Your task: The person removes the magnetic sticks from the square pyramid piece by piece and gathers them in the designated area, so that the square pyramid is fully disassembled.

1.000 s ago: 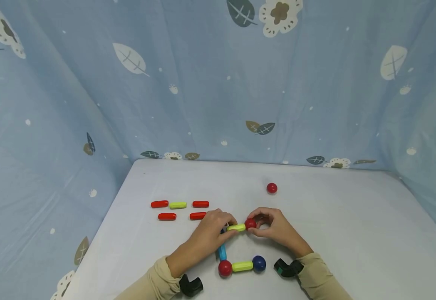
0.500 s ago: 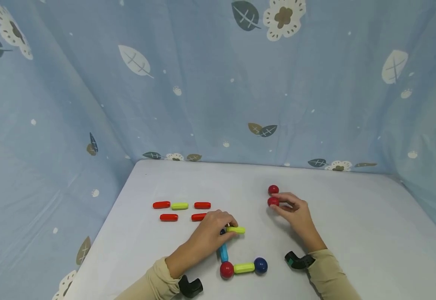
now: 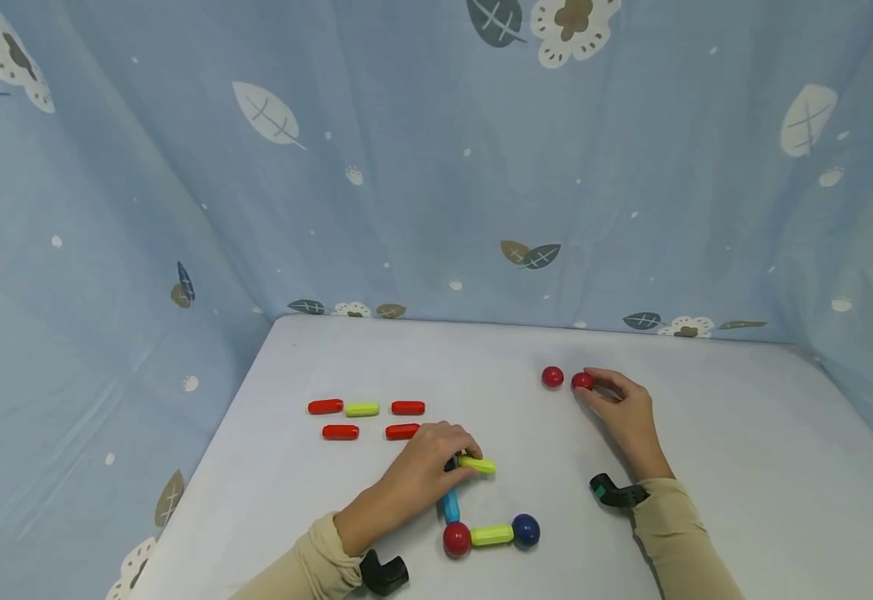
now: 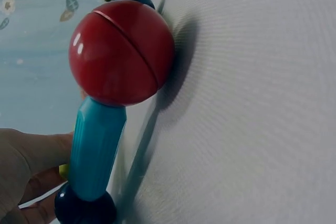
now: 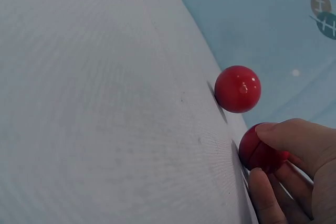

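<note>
My right hand [image 3: 626, 410] pinches a red ball [image 3: 581, 381] between thumb and fingers at the back right of the table. A second red ball [image 3: 552, 377] sits just left of it; in the right wrist view that ball [image 5: 238, 89] stands apart from the held one. My left hand [image 3: 431, 458] grips a yellow-green rod [image 3: 479, 465] by its left end, at a dark blue ball [image 4: 84, 205] partly hidden by the fingers. From that ball a light blue rod [image 3: 451, 505] leads to a red ball [image 3: 456, 540], then another yellow-green rod [image 3: 491, 535] and a dark blue ball [image 3: 526, 531].
Left of centre lie several loose rods, among them a red rod [image 3: 326, 407] and a yellow-green rod [image 3: 362, 409]. Black wrist mounts [image 3: 383, 573] show at both sleeves. A blue patterned curtain [image 3: 436, 167] hangs behind the white table [image 3: 744, 433].
My right hand has carried its red ball away from the yellow-green rod's free end, back and to the right, past the other red ball. My left hand stays put; its rod's free end tilts slightly nearer.
</note>
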`<state>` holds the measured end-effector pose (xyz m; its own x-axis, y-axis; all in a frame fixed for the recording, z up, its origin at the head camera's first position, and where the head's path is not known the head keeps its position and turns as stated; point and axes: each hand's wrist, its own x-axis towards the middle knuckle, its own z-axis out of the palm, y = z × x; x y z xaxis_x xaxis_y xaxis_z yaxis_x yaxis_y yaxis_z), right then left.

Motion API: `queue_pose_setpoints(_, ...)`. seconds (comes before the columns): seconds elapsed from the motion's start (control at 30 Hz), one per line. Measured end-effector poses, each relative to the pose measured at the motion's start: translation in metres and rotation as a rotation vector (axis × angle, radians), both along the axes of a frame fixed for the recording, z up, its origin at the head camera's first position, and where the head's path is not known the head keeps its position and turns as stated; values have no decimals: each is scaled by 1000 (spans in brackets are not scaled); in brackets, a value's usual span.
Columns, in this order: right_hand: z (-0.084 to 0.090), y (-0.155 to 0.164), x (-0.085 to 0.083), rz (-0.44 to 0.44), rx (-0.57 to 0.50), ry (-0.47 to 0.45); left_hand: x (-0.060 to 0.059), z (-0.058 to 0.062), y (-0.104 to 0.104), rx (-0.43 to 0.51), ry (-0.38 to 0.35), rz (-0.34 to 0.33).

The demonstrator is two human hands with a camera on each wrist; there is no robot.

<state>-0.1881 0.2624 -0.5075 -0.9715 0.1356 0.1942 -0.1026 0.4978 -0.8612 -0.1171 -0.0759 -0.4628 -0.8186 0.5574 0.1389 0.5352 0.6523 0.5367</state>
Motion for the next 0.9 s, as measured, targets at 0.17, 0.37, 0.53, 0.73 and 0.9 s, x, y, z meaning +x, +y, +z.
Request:
queue_pose_setpoints(0.17, 2, -1, 1, 3, 0, 4, 0, 0, 0, -5, -1, -7)
queue_pose_setpoints(0.37, 1, -1, 1, -25, 28, -27, 0, 1, 0, -9, -9, -13)
queue_pose_setpoints(0.53, -1, 0, -1, -31, 36, -34, 1, 2, 0, -13, -20, -5)
queue_pose_setpoints(0.73, -2, -1, -2, -26, 35, -24, 1, 3, 0, -17, -15, -6)
queue_pose_setpoints(0.9, -1, -1, -1, -19, 21, -22, 1, 3, 0, -17, -21, -3)
